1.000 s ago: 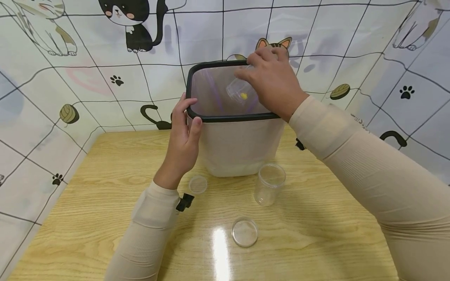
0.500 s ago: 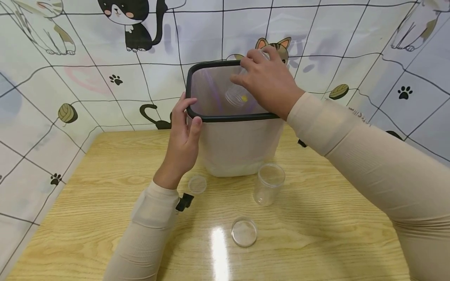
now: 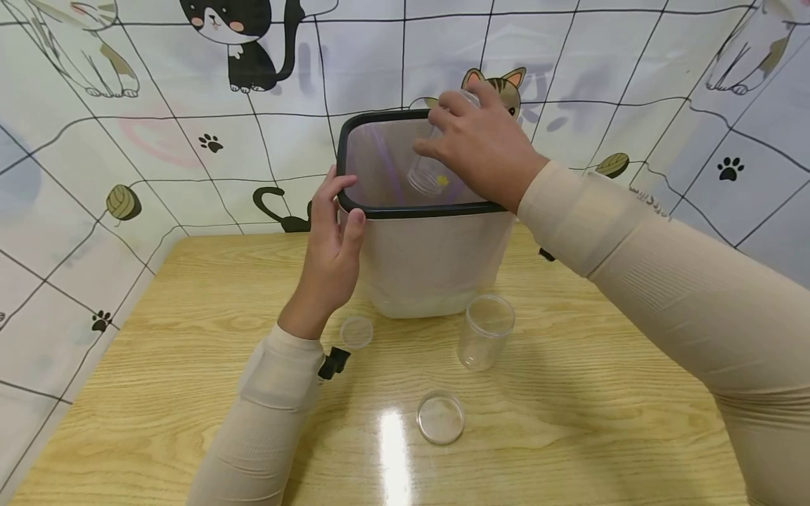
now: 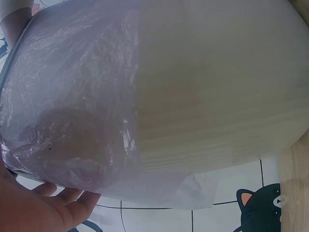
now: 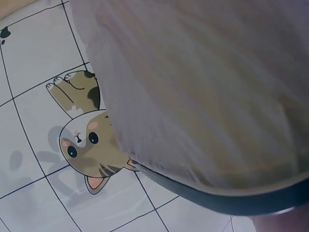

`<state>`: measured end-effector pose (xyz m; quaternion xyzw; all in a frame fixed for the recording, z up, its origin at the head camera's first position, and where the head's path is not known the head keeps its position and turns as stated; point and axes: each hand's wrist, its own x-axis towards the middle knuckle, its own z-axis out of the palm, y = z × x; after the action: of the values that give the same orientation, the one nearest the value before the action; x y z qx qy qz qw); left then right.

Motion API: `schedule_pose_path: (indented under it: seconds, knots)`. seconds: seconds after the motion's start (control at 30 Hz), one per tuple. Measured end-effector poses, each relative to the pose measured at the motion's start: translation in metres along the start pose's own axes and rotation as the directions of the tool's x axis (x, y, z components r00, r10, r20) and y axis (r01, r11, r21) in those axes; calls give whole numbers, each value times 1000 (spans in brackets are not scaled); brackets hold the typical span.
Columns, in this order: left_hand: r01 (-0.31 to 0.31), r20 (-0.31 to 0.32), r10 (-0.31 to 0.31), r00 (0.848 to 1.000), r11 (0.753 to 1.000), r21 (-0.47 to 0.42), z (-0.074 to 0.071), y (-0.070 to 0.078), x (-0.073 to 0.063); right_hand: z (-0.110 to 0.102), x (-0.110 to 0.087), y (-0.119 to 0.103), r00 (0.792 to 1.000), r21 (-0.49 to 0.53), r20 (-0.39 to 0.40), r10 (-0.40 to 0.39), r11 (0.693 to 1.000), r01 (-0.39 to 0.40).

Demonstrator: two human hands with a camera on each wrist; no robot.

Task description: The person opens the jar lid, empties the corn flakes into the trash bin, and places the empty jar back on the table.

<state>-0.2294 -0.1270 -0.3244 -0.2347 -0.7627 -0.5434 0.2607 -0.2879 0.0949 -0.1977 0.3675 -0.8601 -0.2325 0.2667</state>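
Note:
A whitish bin [image 3: 436, 267] with a black rim and a thin purplish plastic liner stands on the table. At its left side my left hand [image 3: 329, 260] grips the rim, fingers over the edge and thumb on the front. My right hand [image 3: 484, 147] holds a clear plastic jar [image 3: 425, 176] tilted mouth-down over the bin's opening. A small yellow piece [image 3: 442, 180] shows by the jar's mouth. In the left wrist view, my left fingers [image 4: 79, 205] touch the bin's wall near the rim. The right wrist view shows the bin's lined side and dark rim [image 5: 231, 200].
Another clear jar [image 3: 486, 337] stands upright, without a lid, in front of the bin. A small round clear lid [image 3: 357, 332] lies near my left wrist, and a larger clear lid [image 3: 440, 418] lies nearer the front. A cat-patterned sheet [image 3: 373, 56] hangs behind the table [image 3: 569, 422].
The right hand has moved slightly left and tipped the jar further, so its mouth points more downward. The left hand and the bin have stayed in place.

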Motion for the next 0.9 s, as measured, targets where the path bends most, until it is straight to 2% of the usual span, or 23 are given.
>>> schedule_pose_path:
  seconds: [0.17, 0.6, 0.9]
  knots:
    - [-4, -2, 4, 1000, 1000, -11, 1, 1, 0, -4, 1, 7, 999, -5, 3, -46, 999, 46]
    - [-4, -12, 4, 1000, 1000, -24, 2, 0, 0, -16, -4, 25, 994, -22, 40, -101, 995, 102]
    - [-8, -16, 8, 1000, 1000, -13, 1, 0, 2, -24, -12, 41, 977, -58, 149, -152, 985, 162]
